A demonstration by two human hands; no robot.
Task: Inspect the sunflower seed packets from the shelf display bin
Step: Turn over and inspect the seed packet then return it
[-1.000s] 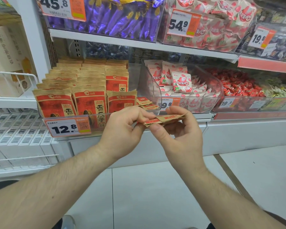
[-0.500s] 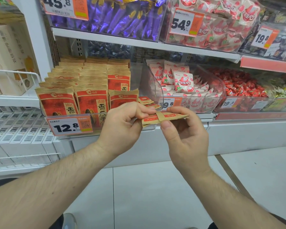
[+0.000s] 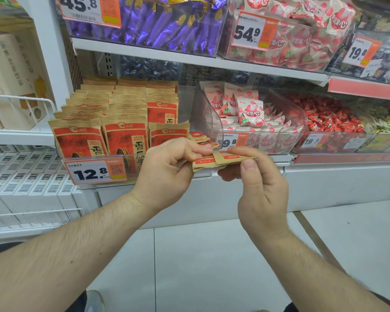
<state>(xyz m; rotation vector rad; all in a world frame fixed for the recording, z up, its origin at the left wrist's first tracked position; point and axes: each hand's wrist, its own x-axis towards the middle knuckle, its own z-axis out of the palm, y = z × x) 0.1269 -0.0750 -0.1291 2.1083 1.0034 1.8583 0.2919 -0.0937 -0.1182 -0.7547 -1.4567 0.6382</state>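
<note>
Two hands are shown at work on a small bundle of sunflower seed packets (image 3: 221, 159), held flat and edge-on in front of the shelf display bin (image 3: 99, 157). The left hand (image 3: 167, 174) is curled round the bundle's near end, its fingers (image 3: 195, 149) folded over the top and thumb tucked beneath. The right hand (image 3: 260, 192) pinches the far end, thumb (image 3: 248, 167) pressed against the lower edge and index finger laid along the top. A paper band appears to be wrapped round the middle of the bundle, between the two sets of fingers.

Behind the left fingers, larger packets (image 3: 124, 140) of the same brand are ranked upright in the bin, above a price tag (image 3: 95, 172) reading 12.8. Just beyond the fingertips, a few more small packets (image 3: 199, 138) lie loose at the bin's right end. Past the right fingers stands a clear bin of strawberry-print sweets (image 3: 248, 111).

For a proper inspection, the bundle would best be tilted face-up toward the eyes, since only its thin edge is presented now. A light grip is advised, so that the band is not slipped off and the packets are not crushed or spilled to the floor (image 3: 212, 266).
</note>
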